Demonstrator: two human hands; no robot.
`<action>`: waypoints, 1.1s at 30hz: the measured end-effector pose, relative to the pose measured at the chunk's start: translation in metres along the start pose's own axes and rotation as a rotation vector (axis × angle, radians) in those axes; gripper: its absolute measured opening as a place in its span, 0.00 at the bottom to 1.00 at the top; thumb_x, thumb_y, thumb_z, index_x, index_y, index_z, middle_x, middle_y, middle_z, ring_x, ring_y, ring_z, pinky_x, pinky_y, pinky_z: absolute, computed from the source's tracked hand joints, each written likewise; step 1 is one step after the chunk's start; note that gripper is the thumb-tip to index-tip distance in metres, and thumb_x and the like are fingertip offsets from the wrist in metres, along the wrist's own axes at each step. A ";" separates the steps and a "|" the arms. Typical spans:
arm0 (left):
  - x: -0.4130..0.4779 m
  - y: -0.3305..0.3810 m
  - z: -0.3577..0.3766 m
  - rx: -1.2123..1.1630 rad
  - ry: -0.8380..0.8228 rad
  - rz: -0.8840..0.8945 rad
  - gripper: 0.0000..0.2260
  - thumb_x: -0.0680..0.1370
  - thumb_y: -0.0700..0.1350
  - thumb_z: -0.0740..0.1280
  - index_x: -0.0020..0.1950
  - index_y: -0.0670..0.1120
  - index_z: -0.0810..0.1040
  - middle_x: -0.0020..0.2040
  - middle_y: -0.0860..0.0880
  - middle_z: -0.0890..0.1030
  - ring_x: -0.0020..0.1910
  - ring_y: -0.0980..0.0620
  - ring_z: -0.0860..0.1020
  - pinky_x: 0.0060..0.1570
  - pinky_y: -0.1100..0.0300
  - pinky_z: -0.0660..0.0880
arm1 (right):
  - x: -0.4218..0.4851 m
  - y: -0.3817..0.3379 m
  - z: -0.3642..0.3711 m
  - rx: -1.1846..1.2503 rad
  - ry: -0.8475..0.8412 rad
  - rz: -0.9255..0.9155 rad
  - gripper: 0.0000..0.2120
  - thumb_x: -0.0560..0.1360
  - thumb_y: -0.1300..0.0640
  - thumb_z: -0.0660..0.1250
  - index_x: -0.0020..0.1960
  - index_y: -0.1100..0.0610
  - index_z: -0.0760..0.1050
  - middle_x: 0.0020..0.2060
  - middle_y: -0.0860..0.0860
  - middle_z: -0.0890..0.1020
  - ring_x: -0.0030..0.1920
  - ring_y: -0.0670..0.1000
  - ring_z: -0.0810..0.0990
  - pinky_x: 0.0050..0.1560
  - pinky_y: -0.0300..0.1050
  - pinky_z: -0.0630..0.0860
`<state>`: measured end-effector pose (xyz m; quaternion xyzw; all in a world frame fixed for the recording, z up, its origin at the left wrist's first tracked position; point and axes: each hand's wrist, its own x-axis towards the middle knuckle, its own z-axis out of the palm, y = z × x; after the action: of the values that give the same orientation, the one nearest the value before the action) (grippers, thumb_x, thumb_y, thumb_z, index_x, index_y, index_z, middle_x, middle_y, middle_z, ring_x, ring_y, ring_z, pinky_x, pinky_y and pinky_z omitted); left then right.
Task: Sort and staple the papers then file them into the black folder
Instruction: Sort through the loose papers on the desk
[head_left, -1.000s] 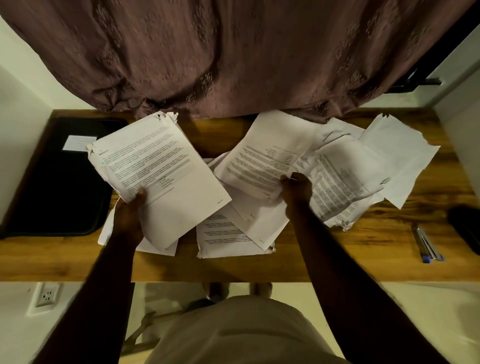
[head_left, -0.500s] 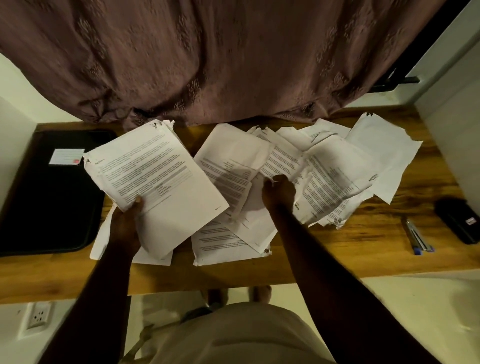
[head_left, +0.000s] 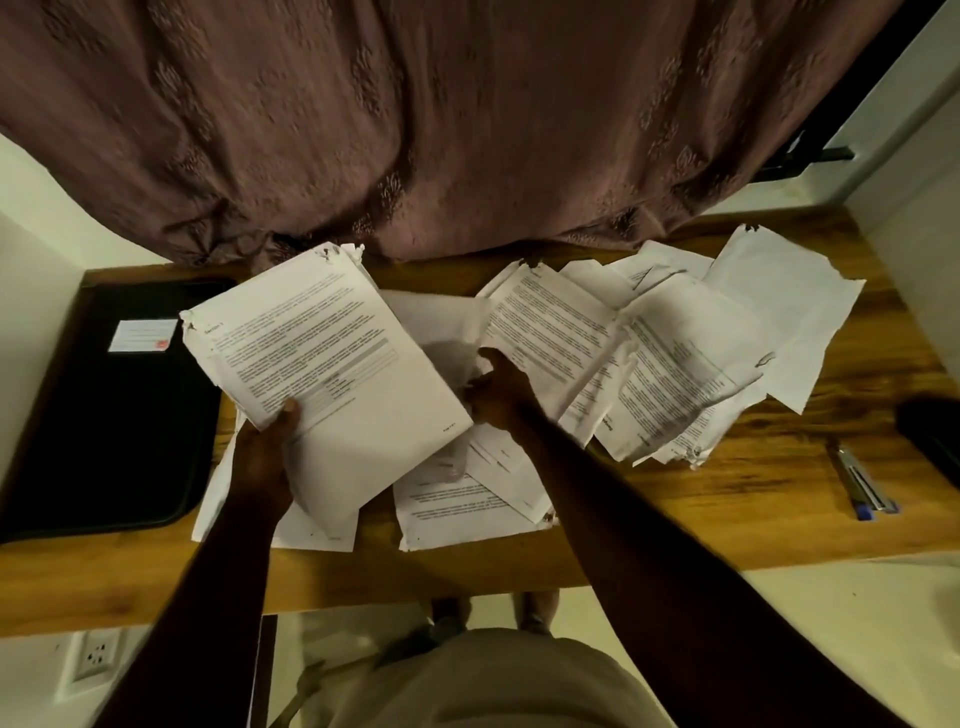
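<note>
The flat black folder (head_left: 119, 431) lies at the left end of the brown wooden desk (head_left: 753, 499), a small white card (head_left: 143, 336) on it. Right of it the left hand (head_left: 265, 457) holds a white paper stack (head_left: 332, 374) over loose printed sheets (head_left: 675, 374) spreading rightward; slim pens (head_left: 862, 483) lie beyond them.

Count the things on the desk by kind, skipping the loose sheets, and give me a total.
Black folder: 1
White label on the folder: 1
Pens, lying side by side: 2
Black object at the right edge, too blurred to name: 1
Total: 5
</note>
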<state>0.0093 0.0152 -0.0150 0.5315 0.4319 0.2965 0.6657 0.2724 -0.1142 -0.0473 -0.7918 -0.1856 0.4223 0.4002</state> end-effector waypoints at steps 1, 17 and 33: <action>0.001 0.001 0.000 -0.007 0.000 -0.007 0.18 0.83 0.46 0.65 0.73 0.50 0.72 0.70 0.46 0.77 0.69 0.43 0.75 0.69 0.35 0.68 | 0.000 0.000 0.000 -0.055 -0.022 -0.008 0.36 0.74 0.53 0.72 0.78 0.50 0.60 0.63 0.54 0.79 0.58 0.56 0.80 0.44 0.47 0.83; 0.016 -0.001 0.013 -0.017 0.020 -0.055 0.19 0.81 0.48 0.67 0.72 0.50 0.74 0.67 0.50 0.80 0.67 0.49 0.77 0.69 0.41 0.69 | -0.006 0.020 -0.058 0.100 0.761 0.116 0.34 0.79 0.57 0.66 0.79 0.54 0.52 0.60 0.60 0.77 0.56 0.59 0.80 0.54 0.56 0.80; 0.026 -0.014 0.017 -0.030 -0.104 -0.016 0.21 0.82 0.45 0.66 0.75 0.46 0.70 0.73 0.42 0.74 0.73 0.41 0.71 0.72 0.37 0.65 | -0.039 0.048 -0.144 -0.243 0.963 0.061 0.15 0.84 0.57 0.54 0.65 0.56 0.76 0.56 0.55 0.84 0.55 0.58 0.83 0.56 0.56 0.79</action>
<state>0.0355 0.0261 -0.0338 0.5326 0.3963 0.2698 0.6975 0.3655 -0.2370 -0.0179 -0.9430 -0.0042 -0.0044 0.3328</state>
